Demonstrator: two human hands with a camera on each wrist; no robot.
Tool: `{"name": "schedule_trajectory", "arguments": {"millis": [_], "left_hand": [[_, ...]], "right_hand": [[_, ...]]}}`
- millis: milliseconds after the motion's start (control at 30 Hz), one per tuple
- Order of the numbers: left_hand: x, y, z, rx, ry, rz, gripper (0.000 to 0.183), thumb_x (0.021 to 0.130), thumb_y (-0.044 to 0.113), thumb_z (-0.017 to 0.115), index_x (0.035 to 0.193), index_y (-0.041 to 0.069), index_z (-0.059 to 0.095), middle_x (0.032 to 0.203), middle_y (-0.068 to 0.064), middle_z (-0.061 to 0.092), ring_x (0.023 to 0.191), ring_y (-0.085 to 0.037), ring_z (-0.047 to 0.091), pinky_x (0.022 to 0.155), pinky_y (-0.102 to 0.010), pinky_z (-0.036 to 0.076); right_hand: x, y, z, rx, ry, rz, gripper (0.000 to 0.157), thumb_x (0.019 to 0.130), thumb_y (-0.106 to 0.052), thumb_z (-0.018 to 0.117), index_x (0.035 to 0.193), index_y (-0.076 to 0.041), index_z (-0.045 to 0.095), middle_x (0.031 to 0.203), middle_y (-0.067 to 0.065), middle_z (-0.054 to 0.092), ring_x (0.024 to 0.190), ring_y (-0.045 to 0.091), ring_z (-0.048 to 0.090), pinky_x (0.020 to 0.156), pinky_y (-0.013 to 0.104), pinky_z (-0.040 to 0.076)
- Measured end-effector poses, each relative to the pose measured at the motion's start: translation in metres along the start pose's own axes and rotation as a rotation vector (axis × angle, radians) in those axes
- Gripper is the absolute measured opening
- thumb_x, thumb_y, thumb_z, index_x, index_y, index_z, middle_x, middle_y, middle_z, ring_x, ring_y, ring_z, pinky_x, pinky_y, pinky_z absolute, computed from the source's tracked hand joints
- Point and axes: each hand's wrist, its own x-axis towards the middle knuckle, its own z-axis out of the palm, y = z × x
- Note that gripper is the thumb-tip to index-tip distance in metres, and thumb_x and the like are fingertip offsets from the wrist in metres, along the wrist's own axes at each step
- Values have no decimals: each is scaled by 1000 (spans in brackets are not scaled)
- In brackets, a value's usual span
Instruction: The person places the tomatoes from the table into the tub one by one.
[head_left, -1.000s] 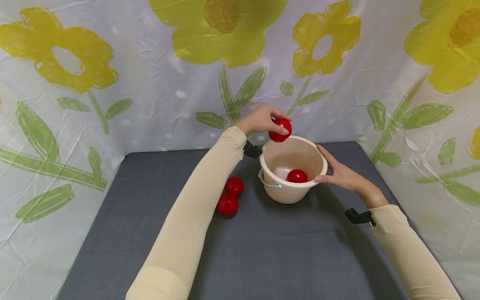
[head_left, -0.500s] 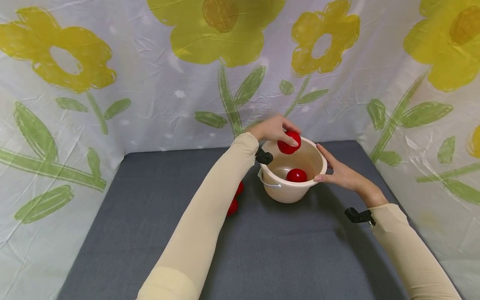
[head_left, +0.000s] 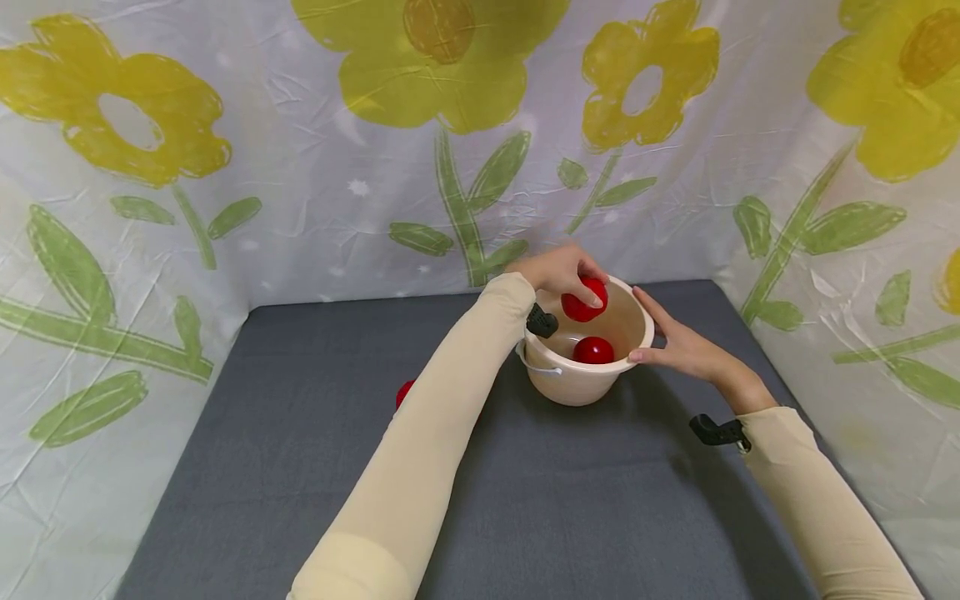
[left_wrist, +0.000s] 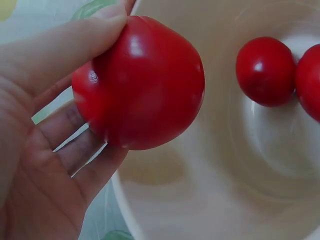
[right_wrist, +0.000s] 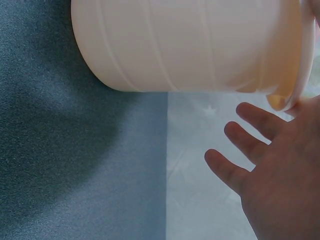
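My left hand (head_left: 558,271) grips a red tomato (left_wrist: 145,82) between thumb and fingers, just inside the mouth of a cream bucket (head_left: 573,387). Below it, two more red tomatoes show on the bucket's bottom in the left wrist view; the head view shows one tomato (head_left: 593,350) there. My right hand (head_left: 686,350) holds the bucket's rim on the right side, thumb at the front and a finger farther back. In the right wrist view, three other fingers (right_wrist: 225,170) of that hand stretch out beside the bucket wall.
The bucket stands on a dark grey table (head_left: 300,358). Another red tomato (head_left: 404,392) peeks out left of my left sleeve (head_left: 420,442). A thin white handle (head_left: 540,368) hangs on the bucket's left front. Flower-printed fabric (head_left: 337,208) surrounds the table's back and sides.
My left hand has moved right and down with the tomato, from above the rim into the bucket's mouth. The left forearm now covers two table tomatoes and uncovers another. The right hand stays put.
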Motion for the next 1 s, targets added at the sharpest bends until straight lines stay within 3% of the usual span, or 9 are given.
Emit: {"name": "schedule_trajectory", "arguments": {"millis": [433,667,1000], "left_hand": [[11,1,15,81,-46,-17,43,89,14,72,132,8,64,132,-8,66,118,-20,60,95,-25,55],[14,0,19,49,-89,-63,43,89,12,71,131,8,64,133,-9,64,119,-21,60,94,-27,56],[14,-2,18,33,-136,-34,46,89,15,73,133,11,63,136,-8,64,127,-19,59,106,-29,50]], "right_hand": [[3,4,1,14,-4,-4,105,91,-27,68,159,-30,-12,168,15,2,139,47,36,104,65,43],[3,5,1,4,2,-5,105,90,-29,68,159,-29,-11,167,16,3,138,49,36,103,66,44],[3,5,1,-12,8,-1,105,91,-29,67,158,-31,-13,168,16,2,139,50,36,104,68,42]]}}
